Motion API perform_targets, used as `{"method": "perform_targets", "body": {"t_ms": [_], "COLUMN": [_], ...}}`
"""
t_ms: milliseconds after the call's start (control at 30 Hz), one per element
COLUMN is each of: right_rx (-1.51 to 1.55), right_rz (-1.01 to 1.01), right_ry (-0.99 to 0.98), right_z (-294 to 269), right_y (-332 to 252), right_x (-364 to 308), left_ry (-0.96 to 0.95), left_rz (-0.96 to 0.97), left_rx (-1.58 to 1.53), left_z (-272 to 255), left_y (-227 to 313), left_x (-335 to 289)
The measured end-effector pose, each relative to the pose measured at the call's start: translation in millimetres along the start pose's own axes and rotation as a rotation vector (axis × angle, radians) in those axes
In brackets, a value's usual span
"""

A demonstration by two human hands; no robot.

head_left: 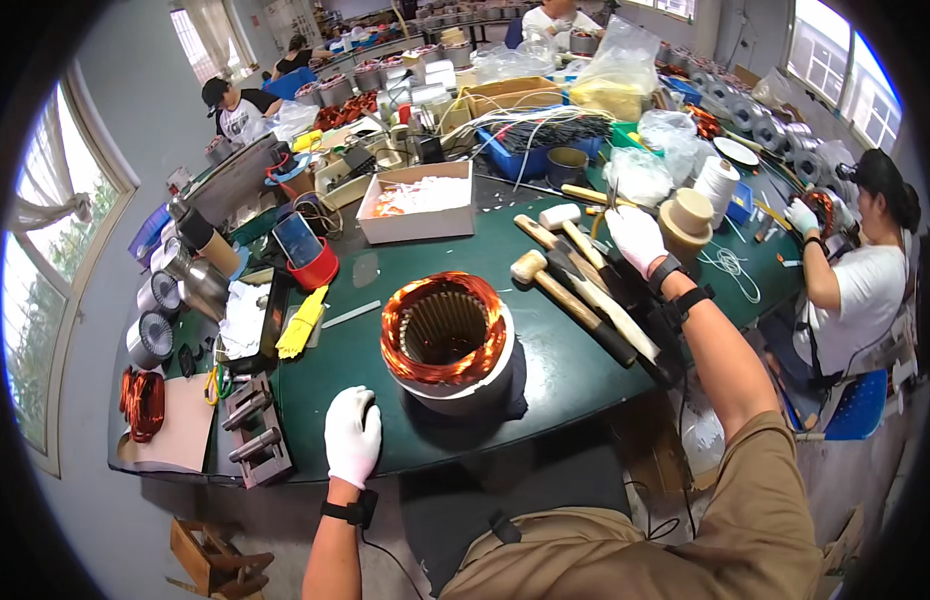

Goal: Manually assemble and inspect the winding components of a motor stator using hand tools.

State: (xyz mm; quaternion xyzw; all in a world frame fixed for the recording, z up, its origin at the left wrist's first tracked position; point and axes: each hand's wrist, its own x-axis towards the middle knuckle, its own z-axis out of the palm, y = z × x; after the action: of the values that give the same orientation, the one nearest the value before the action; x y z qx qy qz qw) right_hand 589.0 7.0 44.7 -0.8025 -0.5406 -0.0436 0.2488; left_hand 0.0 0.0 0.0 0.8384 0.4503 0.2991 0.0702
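Observation:
A stator (447,335) with copper windings around its top rim stands upright on the green table in front of me. My left hand (353,437), in a white glove, lies on the tabletop near the front edge, to the left of the stator, holding nothing. Stretched out to the far right, my gloved right hand (635,238) closes on a slim, pointed metal tool that looks like scissors (612,192). Its fingers partly cover the tool. Beside that hand lie several mallets (565,290) and a tan stacked cylinder (687,218).
Behind the stator sits a white box of paper pieces (420,205). A metal fixture (257,430), copper coils (143,405) and yellow strips (303,325) lie at the left. Wire spools (151,338) line the left edge. At the right, a co-worker (855,260) handles another wound stator.

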Motion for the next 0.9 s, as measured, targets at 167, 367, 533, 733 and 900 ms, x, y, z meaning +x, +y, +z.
{"method": "perform_targets", "body": {"t_ms": [167, 367, 533, 733, 900], "right_rx": [0.318, 0.815, 0.314, 0.027, -0.135], "right_rz": [-0.284, -0.228, -0.496, -0.529, -0.593], "right_ry": [0.360, 0.282, 0.065, -0.080, -0.016], "right_z": [-48, -102, -87, -98, -89], "right_y": [-31, -93, -138, -188, -204], "right_x": [-73, -161, -214, -221, -220], "left_ry": [0.028, 0.252, 0.069, 0.047, 0.064], "left_rz": [-0.020, 0.161, 0.424, 0.472, 0.487], "left_rx": [-0.044, -0.252, -0.131, -0.067, -0.139], "left_z": [5, -46, -45, -27, -24], "left_y": [10, 103, 164, 151, 148], "left_x": [-11, 22, 64, 71, 76]}}
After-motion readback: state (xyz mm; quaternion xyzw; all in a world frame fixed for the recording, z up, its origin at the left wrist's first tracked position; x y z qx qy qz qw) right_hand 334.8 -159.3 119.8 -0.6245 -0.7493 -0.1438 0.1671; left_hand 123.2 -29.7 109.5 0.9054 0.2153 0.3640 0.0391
